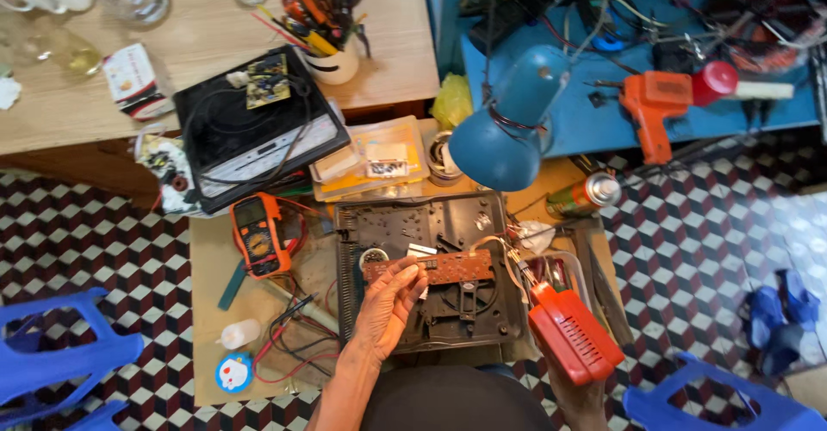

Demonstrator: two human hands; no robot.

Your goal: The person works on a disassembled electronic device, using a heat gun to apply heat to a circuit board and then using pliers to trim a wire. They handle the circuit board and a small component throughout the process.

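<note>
- Head view: the left hand (389,303) pinches the near left end of a long brown circuit board (429,268), holding it level above the opened black appliance base (431,269) so the tool tip can reach it.
- The right hand (575,390) is wrapped tight around an orange soldering gun (570,331), right of the board, tip angled toward the board's right end.
- An orange multimeter (258,234) lies left of the board on the low surface (207,310), within reach.
- A blue lamp (508,125) hangs behind the board, aimed down to light it.

blue lamp (504,130) overhangs tray (431,224) rear – multimeter (258,235) crowds left, near edge open
</note>
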